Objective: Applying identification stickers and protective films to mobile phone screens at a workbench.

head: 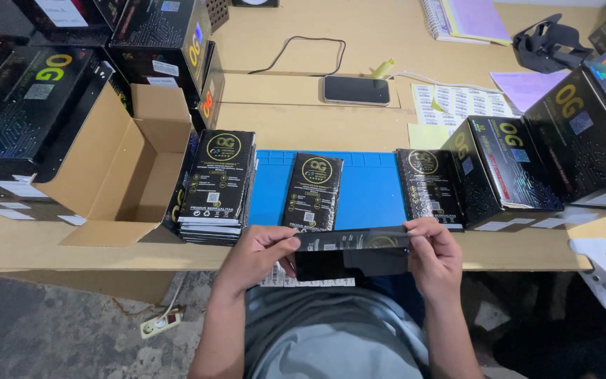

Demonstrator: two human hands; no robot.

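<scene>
Both hands' fingers (285,243) pinching black packet (352,240) ends

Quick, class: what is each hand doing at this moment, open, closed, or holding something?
Left hand: closed on the left end of the flat black packet.
Right hand: closed on the right end of the same packet, fingers pinching its top edge.

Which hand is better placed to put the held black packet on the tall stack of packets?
Probably left: the left hand grips the packet on the stack's side; the right hand is farther.
</scene>
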